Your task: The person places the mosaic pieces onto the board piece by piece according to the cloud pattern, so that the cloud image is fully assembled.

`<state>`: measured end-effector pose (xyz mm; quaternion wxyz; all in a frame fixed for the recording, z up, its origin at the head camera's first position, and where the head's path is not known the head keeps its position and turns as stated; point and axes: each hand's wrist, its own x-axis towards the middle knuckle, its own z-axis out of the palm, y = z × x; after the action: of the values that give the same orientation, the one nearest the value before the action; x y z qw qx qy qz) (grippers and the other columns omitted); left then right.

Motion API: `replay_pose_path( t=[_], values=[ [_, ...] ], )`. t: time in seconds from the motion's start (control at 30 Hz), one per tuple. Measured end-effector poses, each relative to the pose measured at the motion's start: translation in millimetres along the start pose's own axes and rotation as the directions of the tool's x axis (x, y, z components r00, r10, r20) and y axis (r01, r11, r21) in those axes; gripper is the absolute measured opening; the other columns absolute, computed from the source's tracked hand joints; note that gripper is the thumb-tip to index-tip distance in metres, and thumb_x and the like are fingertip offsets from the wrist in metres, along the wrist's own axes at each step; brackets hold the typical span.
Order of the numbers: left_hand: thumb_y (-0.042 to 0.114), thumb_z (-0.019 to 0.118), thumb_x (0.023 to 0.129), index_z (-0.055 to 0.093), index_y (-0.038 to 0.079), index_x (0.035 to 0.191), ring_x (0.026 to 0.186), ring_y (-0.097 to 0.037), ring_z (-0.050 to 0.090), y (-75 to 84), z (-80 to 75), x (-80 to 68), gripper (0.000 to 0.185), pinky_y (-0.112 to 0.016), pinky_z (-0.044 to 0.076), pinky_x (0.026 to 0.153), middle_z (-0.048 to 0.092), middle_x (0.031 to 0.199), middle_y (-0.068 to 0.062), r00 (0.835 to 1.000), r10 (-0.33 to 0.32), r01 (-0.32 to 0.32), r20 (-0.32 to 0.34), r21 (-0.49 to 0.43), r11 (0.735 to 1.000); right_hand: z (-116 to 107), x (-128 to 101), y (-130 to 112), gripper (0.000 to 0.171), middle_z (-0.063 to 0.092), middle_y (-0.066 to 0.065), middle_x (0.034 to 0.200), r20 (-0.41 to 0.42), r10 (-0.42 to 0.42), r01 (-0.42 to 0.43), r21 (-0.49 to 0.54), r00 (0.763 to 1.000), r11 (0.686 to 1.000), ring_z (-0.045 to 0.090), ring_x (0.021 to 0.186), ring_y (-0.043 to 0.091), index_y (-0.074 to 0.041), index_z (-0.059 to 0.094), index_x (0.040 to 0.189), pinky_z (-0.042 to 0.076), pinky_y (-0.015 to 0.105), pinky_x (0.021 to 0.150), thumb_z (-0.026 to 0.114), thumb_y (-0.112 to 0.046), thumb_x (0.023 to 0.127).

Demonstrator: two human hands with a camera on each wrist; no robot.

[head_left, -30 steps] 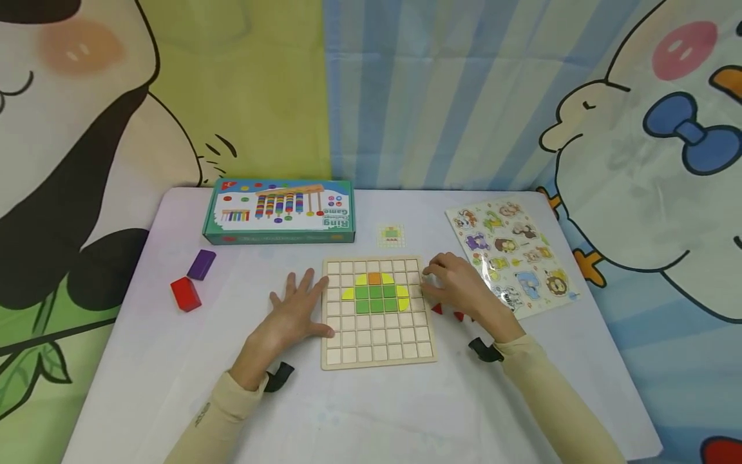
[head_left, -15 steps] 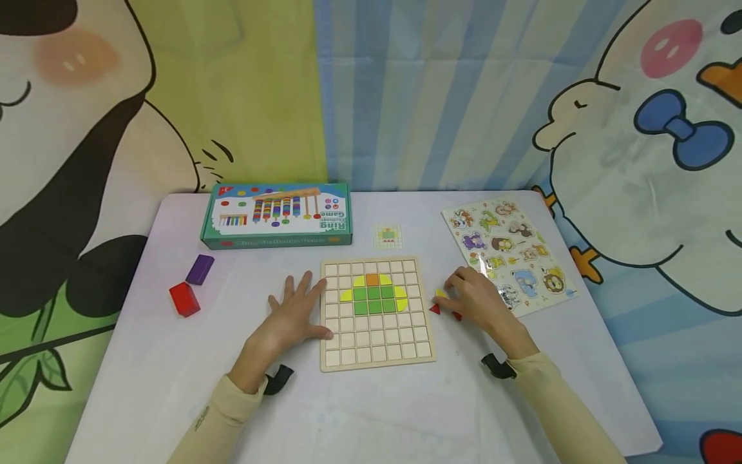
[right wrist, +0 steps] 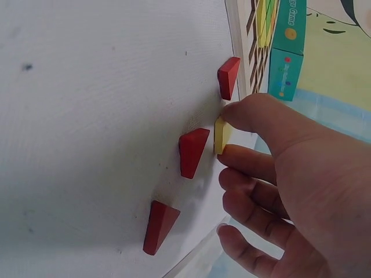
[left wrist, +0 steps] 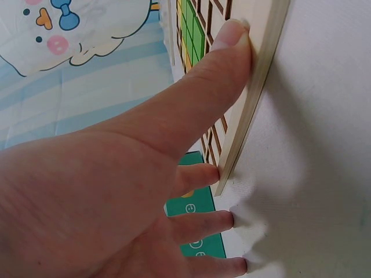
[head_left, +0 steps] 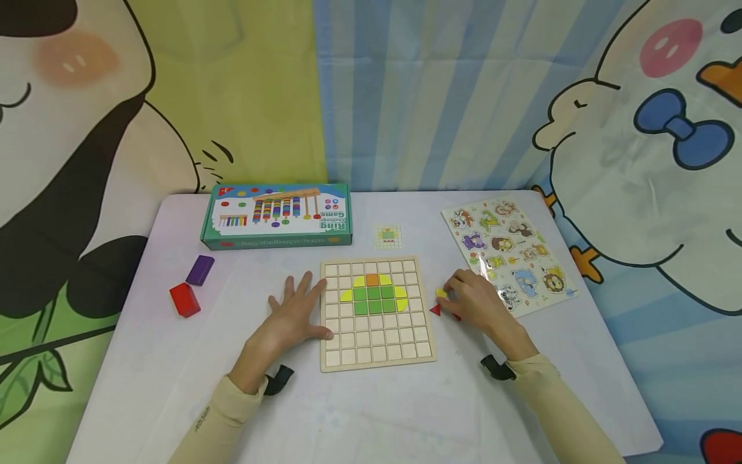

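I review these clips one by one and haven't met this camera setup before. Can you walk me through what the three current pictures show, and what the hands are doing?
There is no machine: a person works bare-handed, wearing a camera on the head and one on each wrist. The head view looks down on a white table. The left hand lies flat, thumb against the edge of a wooden grid board; the left wrist view shows that thumb close up. The right hand has a small yellow piece in its grip, pinched between thumb and forefinger, beside three red triangles. Also there: a game box, an animal puzzle, a pattern card, a red block and a purple block.
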<state>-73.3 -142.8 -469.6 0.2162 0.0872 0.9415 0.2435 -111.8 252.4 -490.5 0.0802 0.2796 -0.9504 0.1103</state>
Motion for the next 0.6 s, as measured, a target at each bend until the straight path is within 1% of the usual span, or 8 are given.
replay_pose_path(
  t=[0.27, 0.43, 0.6],
  values=[
    [0.036, 0.091, 0.072, 0.028, 0.009, 0.160, 0.150, -0.060, -0.004, -0.2, 0.8, -0.2, 0.112, -0.089, 0.003, 0.102, 0.007, 0.168, -0.027, 1.000, 0.000, 0.000, -0.009, -0.012, 1.000, 2.0, 4.7, 0.3, 0.024, 0.069, 0.005, 0.088, 0.000, -0.031, 0.031, -0.010, 1.000, 0.999, 0.064, 0.077, 0.022, -0.005, 0.075, 0.085, 0.054, 0.034, 0.064, 0.084, -0.026, 0.080],
    [0.036, 0.090, 0.073, 0.027, 0.009, 0.161, 0.150, -0.059, -0.005, -0.4, 0.0, -1.1, 0.111, -0.089, 0.003, 0.103, 0.007, 0.168, -0.027, 1.000, -0.003, 0.003, -0.004, -0.014, 1.000, -2.2, 16.6, -4.5, 0.025, 0.068, 0.004, 0.091, -0.002, -0.043, 0.043, 0.015, 0.999, 0.999, 0.062, 0.079, 0.020, -0.006, 0.075, 0.089, 0.054, 0.033, 0.067, 0.084, -0.028, 0.081],
    [0.037, 0.090, 0.073, 0.028, 0.009, 0.161, 0.151, -0.059, -0.004, -0.1, -0.4, -0.8, 0.111, -0.089, 0.005, 0.103, 0.008, 0.168, -0.027, 1.000, 0.002, -0.002, -0.001, -0.009, 1.000, -7.4, 33.7, -16.6, 0.023, 0.069, 0.005, 0.092, -0.040, -0.126, 0.127, 0.026, 0.991, 0.992, 0.062, 0.079, 0.021, -0.007, 0.075, 0.089, 0.054, 0.035, 0.067, 0.084, -0.027, 0.081]
  ],
)
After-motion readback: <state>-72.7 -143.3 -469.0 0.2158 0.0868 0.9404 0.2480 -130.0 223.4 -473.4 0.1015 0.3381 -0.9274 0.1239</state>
